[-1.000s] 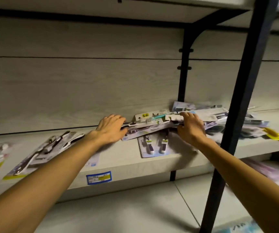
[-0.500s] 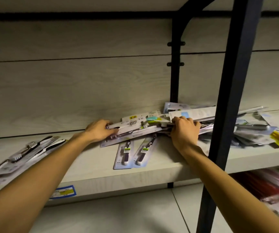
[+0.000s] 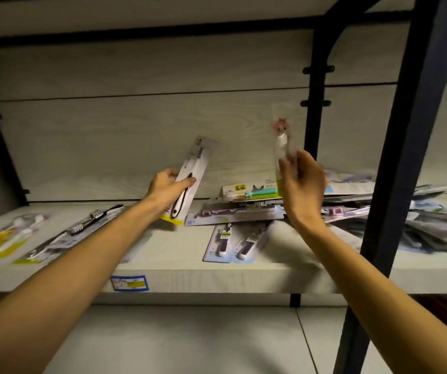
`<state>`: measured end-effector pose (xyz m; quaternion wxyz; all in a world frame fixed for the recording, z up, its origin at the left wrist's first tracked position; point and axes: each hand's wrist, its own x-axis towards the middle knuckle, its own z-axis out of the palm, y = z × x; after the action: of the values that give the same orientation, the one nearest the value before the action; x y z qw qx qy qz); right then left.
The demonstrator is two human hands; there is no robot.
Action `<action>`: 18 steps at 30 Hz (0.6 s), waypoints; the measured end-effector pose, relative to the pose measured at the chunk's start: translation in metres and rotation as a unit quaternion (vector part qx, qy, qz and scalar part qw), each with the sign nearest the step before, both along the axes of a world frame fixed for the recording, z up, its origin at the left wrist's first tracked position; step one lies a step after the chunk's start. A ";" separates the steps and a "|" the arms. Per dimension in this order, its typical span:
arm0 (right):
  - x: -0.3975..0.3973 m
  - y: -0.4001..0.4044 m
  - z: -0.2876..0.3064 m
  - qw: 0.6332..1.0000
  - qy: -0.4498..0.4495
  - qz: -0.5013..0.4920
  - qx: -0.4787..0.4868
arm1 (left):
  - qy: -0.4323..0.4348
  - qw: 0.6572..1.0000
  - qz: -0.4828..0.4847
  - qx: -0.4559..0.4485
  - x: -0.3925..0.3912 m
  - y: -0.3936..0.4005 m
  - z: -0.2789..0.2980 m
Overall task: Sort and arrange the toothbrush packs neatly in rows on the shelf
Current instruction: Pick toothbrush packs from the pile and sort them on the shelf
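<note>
My left hand [image 3: 167, 188] grips a black-and-white toothbrush pack [image 3: 194, 172], tilted upright above the pale shelf [image 3: 179, 276]. My right hand [image 3: 302, 184] holds a clear pack with a pink-topped brush [image 3: 283, 139] upright in the air. Below and between my hands lies a loose pile of packs [image 3: 246, 203], with a teal-brush pack on top. A purple two-brush pack [image 3: 234, 242] lies flat near the shelf's front edge. On the left lie a black-brush pack [image 3: 82, 229] and a yellow-card pack [image 3: 6, 238].
A dark metal upright [image 3: 405, 163] stands in front of the shelf on the right, with more jumbled packs [image 3: 432, 220] behind it. A blue price label [image 3: 129, 282] sits on the shelf's front edge. Another shelf board hangs overhead.
Both hands were down on the pile. Now each has lifted one pack off it and holds it upright above the shelf.
</note>
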<state>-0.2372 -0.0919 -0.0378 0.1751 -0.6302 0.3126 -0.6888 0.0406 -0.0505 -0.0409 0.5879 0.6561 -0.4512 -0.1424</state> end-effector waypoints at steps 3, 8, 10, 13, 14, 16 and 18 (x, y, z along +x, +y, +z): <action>0.024 0.004 0.008 0.991 -0.048 0.097 0.080 | 0.035 0.999 0.015 -0.015 0.010 0.014 0.000; 0.076 0.013 -0.005 0.952 -0.050 0.221 0.206 | -0.002 0.998 0.043 0.048 0.054 0.048 0.001; 0.099 0.021 -0.012 0.936 -0.015 0.241 0.257 | -0.024 0.995 0.052 0.079 0.078 0.062 0.002; 0.133 0.038 -0.014 0.893 0.039 0.290 0.343 | -0.044 0.992 0.067 0.095 0.115 0.082 0.002; 0.144 0.044 -0.012 0.879 0.054 0.308 0.360 | -0.052 0.991 0.073 0.100 0.125 0.089 0.002; 0.162 0.053 -0.007 0.861 0.067 0.343 0.370 | -0.081 0.986 0.089 0.119 0.146 0.103 0.000; 0.179 0.061 -0.001 0.853 0.086 0.367 0.362 | -0.142 0.970 0.120 0.155 0.165 0.119 -0.006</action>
<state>-0.0584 -0.0307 -0.0389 0.6032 -0.6477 0.2998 -0.3560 0.2054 0.0682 -0.0467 0.4218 0.8024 -0.4199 -0.0447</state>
